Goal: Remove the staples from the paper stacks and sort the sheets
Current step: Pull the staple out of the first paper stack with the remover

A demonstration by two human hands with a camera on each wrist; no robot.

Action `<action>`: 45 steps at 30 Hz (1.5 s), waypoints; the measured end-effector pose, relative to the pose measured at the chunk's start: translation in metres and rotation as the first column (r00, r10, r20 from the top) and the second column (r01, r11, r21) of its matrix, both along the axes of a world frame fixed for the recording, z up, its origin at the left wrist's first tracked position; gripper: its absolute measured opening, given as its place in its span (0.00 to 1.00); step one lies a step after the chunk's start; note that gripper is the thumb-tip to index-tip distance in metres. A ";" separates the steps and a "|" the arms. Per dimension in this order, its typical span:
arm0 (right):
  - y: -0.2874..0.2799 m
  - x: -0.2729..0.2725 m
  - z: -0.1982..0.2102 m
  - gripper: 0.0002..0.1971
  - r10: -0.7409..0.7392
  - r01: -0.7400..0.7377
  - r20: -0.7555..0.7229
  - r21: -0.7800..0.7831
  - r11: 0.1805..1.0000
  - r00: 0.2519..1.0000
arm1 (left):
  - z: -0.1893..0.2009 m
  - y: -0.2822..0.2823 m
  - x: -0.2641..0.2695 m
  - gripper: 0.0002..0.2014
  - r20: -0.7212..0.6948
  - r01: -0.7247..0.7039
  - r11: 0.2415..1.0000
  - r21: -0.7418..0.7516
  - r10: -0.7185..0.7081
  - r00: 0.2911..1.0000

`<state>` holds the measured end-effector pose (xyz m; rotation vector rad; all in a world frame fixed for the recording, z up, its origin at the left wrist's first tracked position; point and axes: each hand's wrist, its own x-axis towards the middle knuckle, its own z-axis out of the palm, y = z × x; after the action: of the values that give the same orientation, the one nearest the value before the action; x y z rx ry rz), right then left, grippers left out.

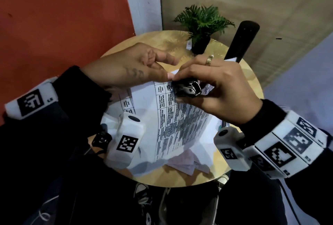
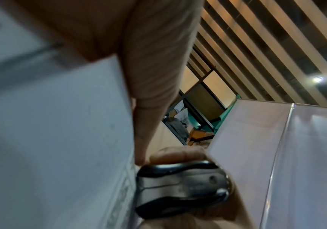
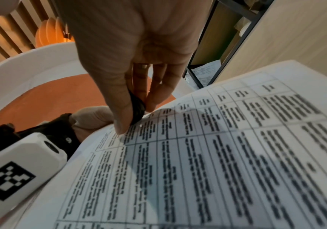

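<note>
My right hand (image 1: 214, 87) squeezes the staple remover (image 1: 187, 88) at the printed stack's (image 1: 180, 122) top corner — my left hand (image 1: 137, 66) pinches that corner just left, above the round table (image 1: 252, 87).

staple: hidden under the staple remover (image 1: 187, 89) | printed text on paper stack (image 1: 180, 122): blurred, unreadable | loose sheets (image 1: 187, 166): partly covered by stack | left hand (image 2: 154, 74): cropped by frame edge

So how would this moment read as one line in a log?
step: pulling staple | left hand: pinches paper corner | right hand: grips staple remover at corner
</note>
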<state>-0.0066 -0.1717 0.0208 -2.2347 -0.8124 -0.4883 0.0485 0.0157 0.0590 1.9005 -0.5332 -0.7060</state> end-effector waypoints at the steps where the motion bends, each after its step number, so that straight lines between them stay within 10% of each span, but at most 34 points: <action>1: 0.000 0.001 -0.001 0.14 -0.005 0.005 0.000 0.004 1.000 1.000 | -0.001 0.001 0.001 0.23 -0.010 -0.003 1.000 -0.003 0.003 1.000; 13: 0.003 0.008 -0.015 0.18 0.013 0.100 -0.290 0.370 0.924 0.957 | -0.017 0.000 0.003 0.29 -0.133 -0.148 0.987 -0.062 0.139 0.981; 21: 0.028 0.002 -0.018 0.04 0.256 0.480 -0.599 0.779 0.403 0.759 | -0.018 -0.012 -0.001 0.21 0.022 -0.266 0.964 -0.030 0.266 0.964; 25: 0.039 0.000 -0.019 0.14 -0.013 0.501 -0.633 0.600 0.623 0.774 | -0.018 -0.013 -0.004 0.27 0.129 -0.315 0.948 -0.050 0.319 0.939; 36: 0.043 0.005 -0.009 0.11 0.003 0.584 -0.702 0.595 0.551 0.712 | -0.021 -0.012 -0.004 0.24 0.165 -0.387 0.919 -0.074 0.394 0.904; 45: 0.043 0.002 -0.025 0.12 -0.412 0.421 -0.087 0.222 0.879 0.907 | -0.021 -0.012 -0.006 0.14 -0.164 -0.440 0.878 -0.188 0.414 0.895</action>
<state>-0.0044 -0.1287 -0.0042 -2.1826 -0.2256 -0.7035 0.0425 0.0032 0.0383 1.6739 -0.0963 -0.4422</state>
